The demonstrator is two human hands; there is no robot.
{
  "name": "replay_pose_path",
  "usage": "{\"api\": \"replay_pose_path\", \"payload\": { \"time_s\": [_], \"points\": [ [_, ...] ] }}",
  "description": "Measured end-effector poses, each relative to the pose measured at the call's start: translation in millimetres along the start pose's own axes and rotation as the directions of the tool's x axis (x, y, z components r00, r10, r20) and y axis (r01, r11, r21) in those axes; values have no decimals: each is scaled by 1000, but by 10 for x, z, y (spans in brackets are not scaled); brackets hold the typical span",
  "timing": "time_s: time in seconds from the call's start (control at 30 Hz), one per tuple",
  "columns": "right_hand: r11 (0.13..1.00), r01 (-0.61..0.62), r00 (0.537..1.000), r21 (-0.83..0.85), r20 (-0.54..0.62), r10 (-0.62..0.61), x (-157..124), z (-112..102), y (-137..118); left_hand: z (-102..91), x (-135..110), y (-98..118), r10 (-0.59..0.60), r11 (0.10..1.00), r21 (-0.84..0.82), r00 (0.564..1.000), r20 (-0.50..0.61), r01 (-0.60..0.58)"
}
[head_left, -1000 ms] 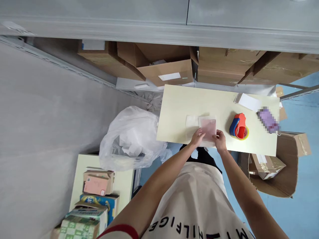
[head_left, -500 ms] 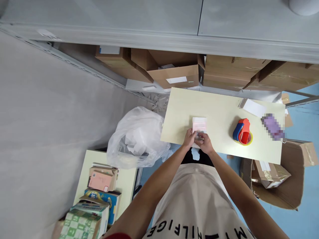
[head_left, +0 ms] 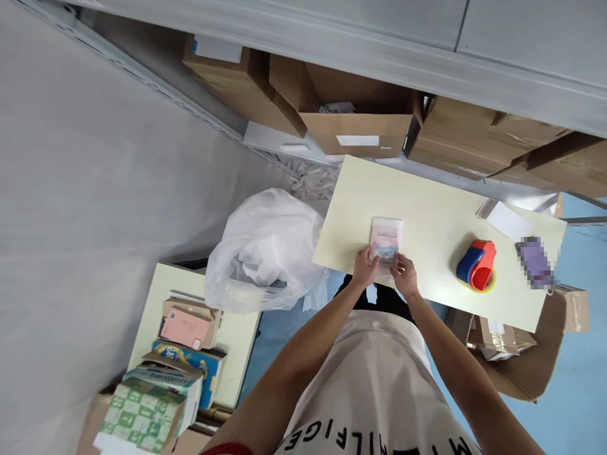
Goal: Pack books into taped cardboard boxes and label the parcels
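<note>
A small flat pink-and-white packet [head_left: 386, 237] lies on the pale yellow table [head_left: 427, 202], near its front edge. My left hand [head_left: 364, 268] grips the packet's near left corner with curled fingers. My right hand [head_left: 404, 275] pinches its near right corner. Both hands rest at the table's front edge, close together.
A red and blue tape dispenser [head_left: 477, 265] and a white card [head_left: 507, 219] lie on the table's right part. A clear plastic bag [head_left: 265, 253] of paper scraps stands left of the table. Cardboard boxes [head_left: 355, 120] line the shelf behind. Boxed goods [head_left: 184, 325] are stacked at lower left.
The wide pink sheet seen a second ago is now a narrower, folded packet. My hands have drawn together onto its near end. The camera has shifted, so everything sits differently in view.
</note>
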State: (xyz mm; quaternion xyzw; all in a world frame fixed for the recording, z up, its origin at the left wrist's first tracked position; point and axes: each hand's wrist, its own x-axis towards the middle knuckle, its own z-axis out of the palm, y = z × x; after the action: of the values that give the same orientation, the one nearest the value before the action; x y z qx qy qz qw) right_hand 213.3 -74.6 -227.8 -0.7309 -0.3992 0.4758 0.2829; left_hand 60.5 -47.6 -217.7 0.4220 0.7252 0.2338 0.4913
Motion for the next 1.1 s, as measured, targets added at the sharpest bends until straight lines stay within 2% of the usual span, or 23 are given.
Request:
{"api": "replay_pose_path", "payload": {
  "time_s": [0.17,0.37,0.53,0.67,0.8,0.93,1.1],
  "points": [
    [999,-6,1000,33,20,6,367,318,-431,-322,427,138,51,998,-34,998,-25,-52],
    [995,-1,998,103,60,-5,729,787,-884,-764,1014,166,146,983,-106,989,-25,-148],
    [994,21,997,110,72,-29,1013,1078,-1101,-1047,1428,230,208,967,-147,978,-16,-208],
    [995,58,996,82,56,-62,1174,1177,-1148,-1118,1644,265,229,953,-199,973,-12,-227],
    [992,105,990,64,83,-110,1171,1200,-1129,-1081,1690,226,261,944,-209,965,-7,-256],
    [988,131,988,82,73,-137,1069,1141,-1103,-1070,1581,148,279,946,-163,960,-25,-280],
    [996,75,995,51,62,-78,790,838,-993,-1189,1233,66,130,978,-147,985,-113,-146]
  ]
}}
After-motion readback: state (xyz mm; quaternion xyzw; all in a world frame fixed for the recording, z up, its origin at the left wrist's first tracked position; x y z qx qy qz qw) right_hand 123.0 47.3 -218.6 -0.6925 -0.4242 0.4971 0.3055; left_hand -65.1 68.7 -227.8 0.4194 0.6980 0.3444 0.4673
